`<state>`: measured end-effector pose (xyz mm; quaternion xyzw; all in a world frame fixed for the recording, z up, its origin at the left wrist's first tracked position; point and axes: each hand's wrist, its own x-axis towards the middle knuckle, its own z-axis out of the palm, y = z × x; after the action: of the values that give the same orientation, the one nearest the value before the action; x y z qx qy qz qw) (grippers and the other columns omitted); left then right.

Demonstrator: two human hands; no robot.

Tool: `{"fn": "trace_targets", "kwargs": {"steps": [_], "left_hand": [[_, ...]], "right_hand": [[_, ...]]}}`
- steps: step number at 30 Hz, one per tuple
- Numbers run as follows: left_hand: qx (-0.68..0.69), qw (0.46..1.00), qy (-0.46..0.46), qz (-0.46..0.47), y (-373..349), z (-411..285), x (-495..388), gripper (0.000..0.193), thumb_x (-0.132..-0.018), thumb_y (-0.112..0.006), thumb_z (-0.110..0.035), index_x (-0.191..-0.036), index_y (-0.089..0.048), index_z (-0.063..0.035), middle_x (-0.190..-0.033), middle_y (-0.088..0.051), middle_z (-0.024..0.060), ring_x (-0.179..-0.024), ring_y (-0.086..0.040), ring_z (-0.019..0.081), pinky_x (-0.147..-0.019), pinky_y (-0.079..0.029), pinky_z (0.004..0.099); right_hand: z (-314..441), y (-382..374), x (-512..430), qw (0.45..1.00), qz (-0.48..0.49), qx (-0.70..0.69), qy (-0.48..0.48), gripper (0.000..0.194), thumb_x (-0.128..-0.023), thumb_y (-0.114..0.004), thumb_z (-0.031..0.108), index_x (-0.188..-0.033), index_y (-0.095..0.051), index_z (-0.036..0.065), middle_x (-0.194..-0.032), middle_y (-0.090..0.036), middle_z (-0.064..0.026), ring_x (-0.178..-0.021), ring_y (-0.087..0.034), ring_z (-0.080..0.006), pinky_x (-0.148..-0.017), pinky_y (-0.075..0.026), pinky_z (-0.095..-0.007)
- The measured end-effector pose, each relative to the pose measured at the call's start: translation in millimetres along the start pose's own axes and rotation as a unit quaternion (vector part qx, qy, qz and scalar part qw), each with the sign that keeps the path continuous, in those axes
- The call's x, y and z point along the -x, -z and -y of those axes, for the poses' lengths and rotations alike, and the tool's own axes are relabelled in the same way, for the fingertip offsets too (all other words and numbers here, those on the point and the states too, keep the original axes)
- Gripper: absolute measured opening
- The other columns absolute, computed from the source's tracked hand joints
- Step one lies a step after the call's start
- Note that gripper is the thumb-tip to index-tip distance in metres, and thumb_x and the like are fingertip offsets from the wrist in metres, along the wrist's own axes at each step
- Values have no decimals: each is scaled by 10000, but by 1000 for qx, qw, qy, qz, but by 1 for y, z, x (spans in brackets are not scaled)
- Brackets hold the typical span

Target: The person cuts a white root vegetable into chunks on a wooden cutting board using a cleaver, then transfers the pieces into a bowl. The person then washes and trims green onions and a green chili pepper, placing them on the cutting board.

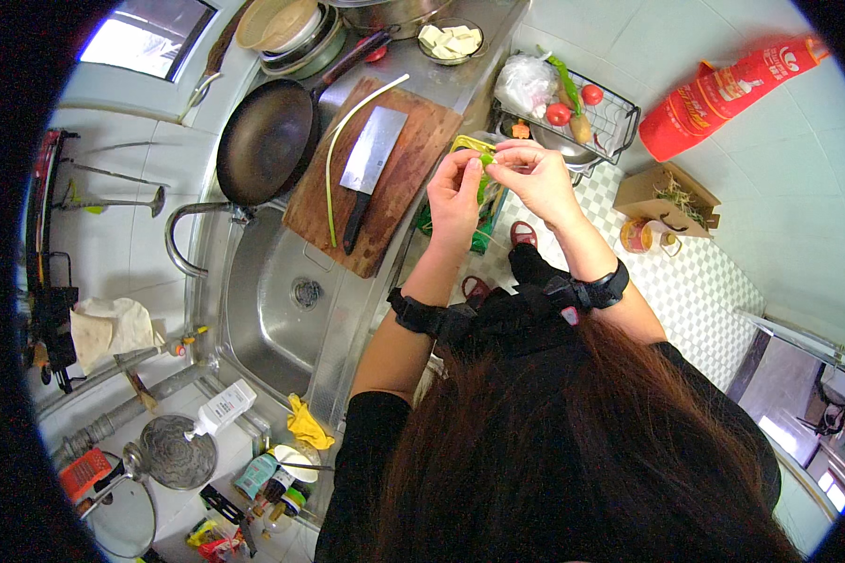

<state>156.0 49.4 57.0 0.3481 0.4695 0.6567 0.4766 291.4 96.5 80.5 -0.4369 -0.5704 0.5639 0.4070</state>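
My left hand [458,190] and my right hand [535,176] meet over the floor beside the counter. Between their fingertips they hold a small green vegetable piece [487,160]; its exact kind cannot be told. Left of my hands, a wooden cutting board [422,134] lies on the counter, partly over the sink. On it rest a cleaver [374,151] with a black handle and a long pale-green stalk [329,162]. Below my hands, a yellow-rimmed container [468,143] is partly hidden by them.
A wok [267,141] sits beside the board, above the steel sink [274,317]. A bowl of white cubes [451,42] stands at the counter's far end. A wire rack [616,119] holds tomatoes [558,114], a green pepper [567,81] and a plastic bag [526,83]. A cardboard box [665,197] stands on the floor.
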Motion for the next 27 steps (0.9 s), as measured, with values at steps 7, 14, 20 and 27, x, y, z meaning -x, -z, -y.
{"fn": "trace_targets", "kwargs": {"steps": [7,14,20,27], "left_hand": [[42,998,40,-2,-7,-8,1,100,-988,-568,-90,-1052,-590,-17,-933,-621,7,-754,-537,63,-667,-447,219],[162,973,141,-81,6,-9,-9,140,-1026,-492,-168,-1027,-570,-51,-875,-631,57,-677,-580,137,-618,-475,273],[195,951,160,-177,33,-11,-19,150,-1000,-541,-229,-988,-550,-79,-827,-595,47,-670,-561,173,-604,-470,317],[278,919,168,-226,78,-21,-11,185,-1017,-494,-267,-1025,-548,-91,-818,-567,54,-706,-541,195,-660,-454,357]], "right_hand": [[-1,-11,-6,991,-74,85,69,158,-676,-776,129,-799,-719,46,-1239,-605,-127,-1051,-623,-214,-885,-498,-335],[13,-19,-12,979,-52,67,187,138,-687,-747,78,-814,-703,48,-1235,-611,-129,-1070,-625,-213,-930,-487,-352],[-18,-2,-34,999,-42,15,-7,169,-812,-758,95,-953,-708,17,-915,-713,-23,-752,-604,-54,-712,-510,-246],[-106,-6,-90,859,159,481,-69,517,-819,-701,321,-1205,-634,-16,-1037,-700,-222,-938,-686,-372,-838,-543,-444]]}}
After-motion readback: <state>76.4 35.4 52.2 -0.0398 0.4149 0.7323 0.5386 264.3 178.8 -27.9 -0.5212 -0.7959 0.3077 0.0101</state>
